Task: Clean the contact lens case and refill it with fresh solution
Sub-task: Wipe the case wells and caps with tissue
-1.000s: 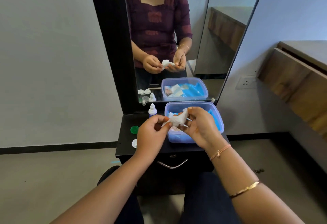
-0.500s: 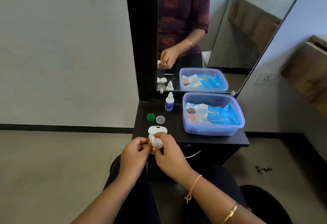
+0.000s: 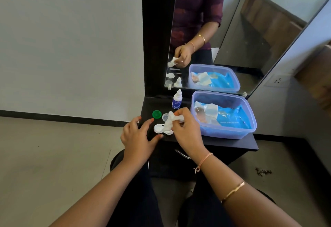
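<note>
Just left of the blue tub (image 3: 249, 130), the white lens case (image 3: 160, 128) lies open on the black shelf (image 3: 232, 142). Over its right well, the right hand (image 3: 186, 130) pinches a crumpled tissue (image 3: 169, 122); the left hand (image 3: 138, 135), left of the case, hovers with fingers spread, holding nothing. Behind the case sit the green cap (image 3: 156, 114), the clear cap (image 3: 165, 117) and the solution bottle (image 3: 177, 99)

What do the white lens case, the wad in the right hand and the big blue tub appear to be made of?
Lens case: smooth white plastic, seemingly, with glossy moulded wells.
Wad in the right hand: likely tissue or soft cloth; matte, crumpled.
Tub: translucent bluish plastic; contents show through its walls.
</note>
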